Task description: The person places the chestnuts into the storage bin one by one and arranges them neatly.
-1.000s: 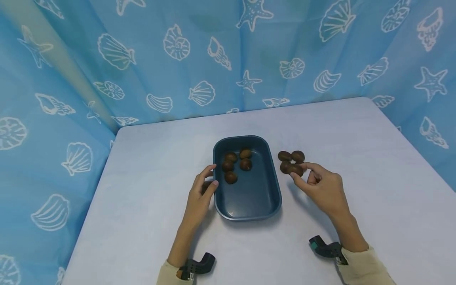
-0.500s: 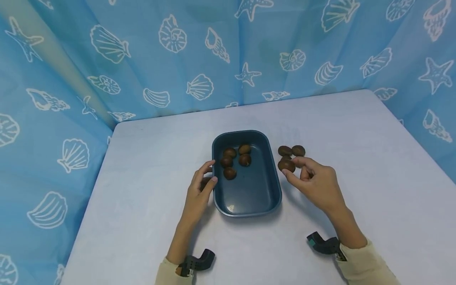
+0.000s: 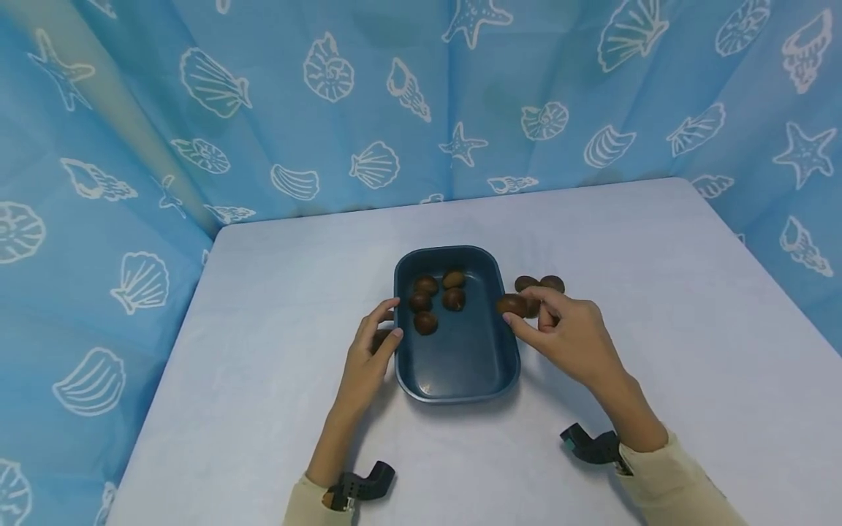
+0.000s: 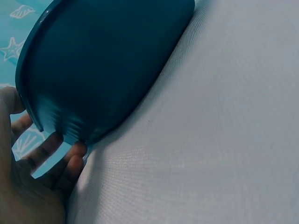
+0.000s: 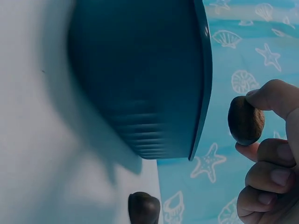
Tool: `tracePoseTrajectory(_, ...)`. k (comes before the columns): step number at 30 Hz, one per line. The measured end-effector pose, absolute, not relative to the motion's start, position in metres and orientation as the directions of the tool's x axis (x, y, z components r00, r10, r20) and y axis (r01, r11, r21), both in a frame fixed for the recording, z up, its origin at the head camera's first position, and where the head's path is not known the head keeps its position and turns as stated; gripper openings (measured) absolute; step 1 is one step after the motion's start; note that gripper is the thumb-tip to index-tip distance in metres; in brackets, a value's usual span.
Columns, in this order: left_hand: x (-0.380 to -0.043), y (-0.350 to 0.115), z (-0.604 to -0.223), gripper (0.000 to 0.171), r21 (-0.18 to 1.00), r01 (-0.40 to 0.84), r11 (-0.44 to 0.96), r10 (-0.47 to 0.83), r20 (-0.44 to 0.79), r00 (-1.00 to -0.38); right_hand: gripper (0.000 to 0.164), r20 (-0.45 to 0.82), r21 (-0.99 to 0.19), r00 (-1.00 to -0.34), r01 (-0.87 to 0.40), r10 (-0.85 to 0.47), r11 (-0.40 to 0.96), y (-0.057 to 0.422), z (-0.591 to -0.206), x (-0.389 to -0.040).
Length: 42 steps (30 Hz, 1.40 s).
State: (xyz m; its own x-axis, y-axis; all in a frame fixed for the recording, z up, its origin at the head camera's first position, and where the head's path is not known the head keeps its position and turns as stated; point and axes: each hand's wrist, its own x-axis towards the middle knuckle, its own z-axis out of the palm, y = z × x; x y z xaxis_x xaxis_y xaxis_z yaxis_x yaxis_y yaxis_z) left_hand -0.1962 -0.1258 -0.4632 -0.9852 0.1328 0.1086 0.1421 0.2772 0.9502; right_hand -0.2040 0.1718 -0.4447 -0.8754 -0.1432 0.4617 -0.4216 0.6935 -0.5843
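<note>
Between thumb and index finger, my right hand [image 3: 569,332] pinches a brown chestnut [image 3: 511,305] just over the right rim of a dark blue tray [image 3: 460,365]. The right wrist view shows this chestnut [image 5: 246,120] held above the tray's rim, the other fingers curled toward the palm. Several chestnuts [image 3: 425,323] lie in the tray's far left part. My left hand [image 3: 365,358] rests against the tray's left side; in the left wrist view its fingertips [image 4: 77,149] touch the outer wall.
Right of the tray, other chestnuts [image 3: 552,283] lie on the white-covered table [image 3: 263,351], one partly hidden by my right hand. A blue shell-patterned curtain [image 3: 368,88] hangs behind the table and along its sides.
My right hand has lifted the chestnut from the group on the table and carried it left to the tray's rim. The left hand has stayed at the tray's side.
</note>
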Motion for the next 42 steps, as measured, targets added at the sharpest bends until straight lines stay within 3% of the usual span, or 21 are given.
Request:
tracePoseTrajectory(7,-0.197,-0.127,-0.463,0.045,0.950,0.137,0.279,0.134,0.103,-0.986,0.027,0.431,-0.542,-0.871,-0.458,-0.235,0.704,0.159,-0.436,-0.220)
tracePoseTrajectory(17,-0.196,-0.123,-0.462,0.044,0.947,0.144,0.286,0.138,0.108,-0.985,0.044,0.344,-0.493,-0.893,-0.434,-0.289,0.754,0.143,-0.435,-0.234)
tracePoseTrajectory(30,-0.195,-0.125,-0.466,0.044,0.944,0.145,0.297,0.128,0.111,-0.985,0.044,0.224,-0.423,-0.907,-0.420,-0.356,0.803,0.123,-0.440,-0.243)
tracePoseTrajectory(37,-0.196,-0.127,-0.469,0.045,0.942,0.146,0.302,0.122,0.114,-0.986,0.050,0.193,-0.345,-0.893,-0.450,-0.407,0.824,0.113,-0.440,-0.247)
tracePoseTrajectory(42,-0.206,-0.128,-0.491,0.045,0.945,0.149,0.292,0.120,0.119,-0.986,0.040,0.170,-0.242,-0.876,-0.480,-0.450,0.843,0.107,-0.445,-0.248)
